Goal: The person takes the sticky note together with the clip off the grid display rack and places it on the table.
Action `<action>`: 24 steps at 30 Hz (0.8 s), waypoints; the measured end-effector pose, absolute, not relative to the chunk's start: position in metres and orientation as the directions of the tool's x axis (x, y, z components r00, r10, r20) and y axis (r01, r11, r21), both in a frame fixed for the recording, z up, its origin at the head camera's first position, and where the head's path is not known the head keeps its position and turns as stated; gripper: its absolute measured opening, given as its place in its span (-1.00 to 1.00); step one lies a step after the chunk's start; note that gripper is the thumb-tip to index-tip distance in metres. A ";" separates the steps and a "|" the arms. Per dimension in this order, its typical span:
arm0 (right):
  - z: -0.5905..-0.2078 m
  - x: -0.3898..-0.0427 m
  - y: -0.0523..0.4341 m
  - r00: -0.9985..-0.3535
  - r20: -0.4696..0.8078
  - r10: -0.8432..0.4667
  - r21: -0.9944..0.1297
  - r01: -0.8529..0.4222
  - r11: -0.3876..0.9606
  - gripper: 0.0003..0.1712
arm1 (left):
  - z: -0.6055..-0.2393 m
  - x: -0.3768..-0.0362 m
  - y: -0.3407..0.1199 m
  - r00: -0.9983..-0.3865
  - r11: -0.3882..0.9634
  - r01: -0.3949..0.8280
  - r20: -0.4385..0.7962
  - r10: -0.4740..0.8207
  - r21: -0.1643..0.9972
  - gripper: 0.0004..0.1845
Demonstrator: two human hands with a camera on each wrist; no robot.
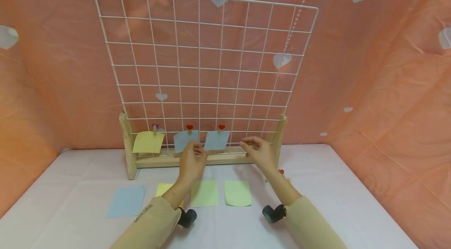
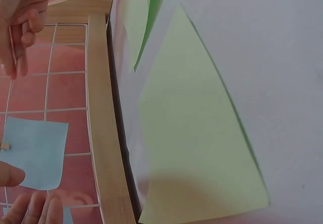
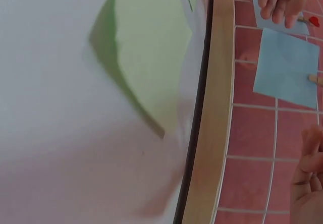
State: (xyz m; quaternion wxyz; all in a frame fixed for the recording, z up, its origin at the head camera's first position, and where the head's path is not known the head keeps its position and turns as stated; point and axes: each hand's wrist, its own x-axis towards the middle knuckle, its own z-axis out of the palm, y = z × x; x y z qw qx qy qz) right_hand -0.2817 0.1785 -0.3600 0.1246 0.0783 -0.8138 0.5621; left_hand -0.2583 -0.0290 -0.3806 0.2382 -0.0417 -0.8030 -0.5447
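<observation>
Three notes already hang on the lowest wires of the white wire grid (image 1: 204,65): a yellow note (image 1: 148,142) under a purple clip at the left, then a blue note (image 1: 184,140) and a second blue note (image 1: 216,140), each under a red heart clip. The left hand (image 1: 192,161) is raised between the two blue notes, fingers loosely curled with their tips near the notes' edges; whether it pinches anything cannot be told. The right hand (image 1: 258,152) hovers just right of the second blue note, fingers bent, thumb and forefinger near each other, apparently holding nothing. Judging by this, the pinning of the third note looks just finished. Four loose notes lie on the white table (image 1: 352,202), among them a green note (image 1: 238,193); a next pinning would call for lifting one and fetching a clip, perhaps the red one (image 1: 281,171) by the right wrist.
</observation>
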 end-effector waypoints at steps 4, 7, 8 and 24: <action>-0.358 -0.285 0.170 -0.951 0.311 0.007 -0.908 -0.294 0.298 -0.74 | -0.381 -0.261 -0.029 -0.874 0.399 0.335 0.439 -0.208 0.854 -0.77; -0.356 -0.288 0.163 -0.939 0.343 0.012 -0.897 -0.324 0.302 -0.75 | -0.381 -0.262 -0.030 -0.869 0.405 0.340 0.449 -0.210 0.848 -0.75; -0.355 -0.289 0.161 -0.935 0.354 0.014 -0.892 -0.333 0.305 -0.76 | -0.381 -0.263 -0.030 -0.867 0.408 0.343 0.452 -0.210 0.846 -0.74; -0.339 -0.296 0.130 -0.878 0.475 -0.056 -0.821 -0.466 0.331 -0.68 | -0.374 -0.273 -0.027 -0.865 0.447 0.340 0.461 -0.196 0.828 -0.76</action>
